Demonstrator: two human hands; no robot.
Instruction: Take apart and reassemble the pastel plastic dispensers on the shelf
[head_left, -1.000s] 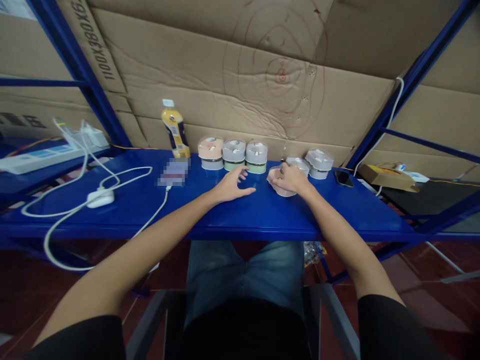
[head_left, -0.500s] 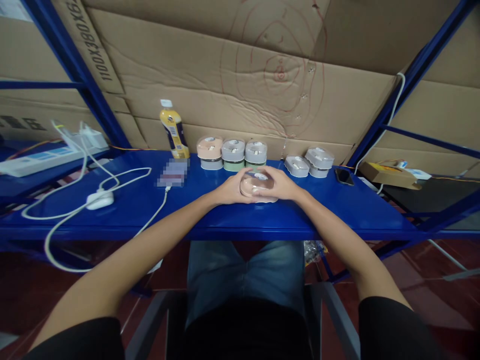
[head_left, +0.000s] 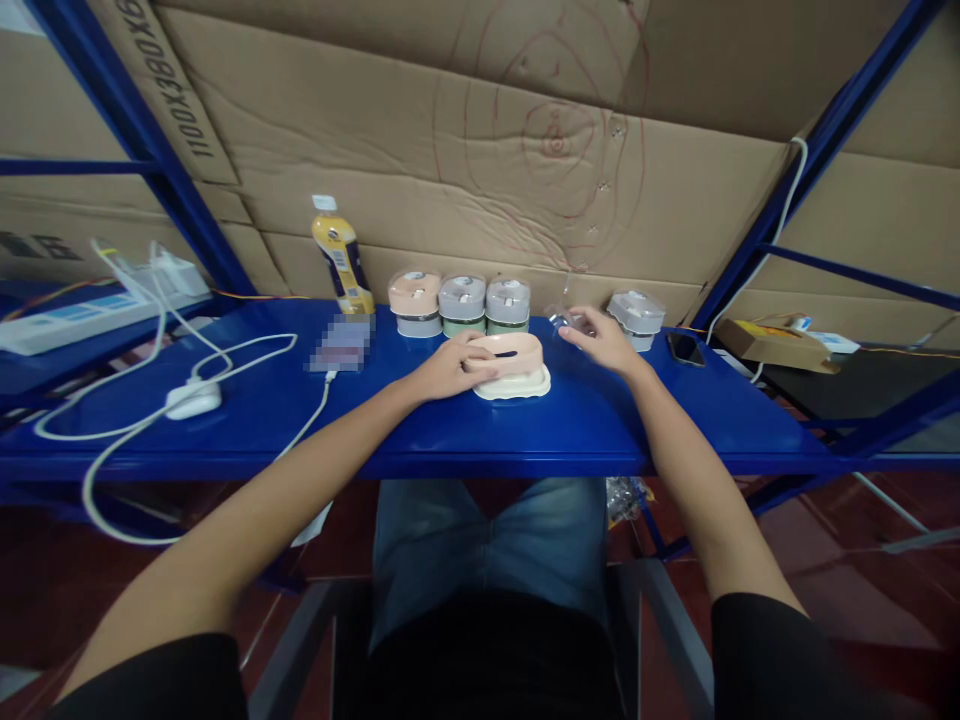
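Pink box (head_left: 527,352) at centre of desk (head_left: 562,430), left hand (head_left: 454,367) gripping its left end, seemingly to steady it; clear lid (head_left: 571,327) grasped in right hand (head_left: 609,342), farther right, likely keeping the top accessible.

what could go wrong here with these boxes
The right hand holds what looks like a clear lid close to the stacked grey boxes, so it might bump them. The peach piece sits over a cream base and could shift under the left hand. The left arm might snag the white cable beside it.
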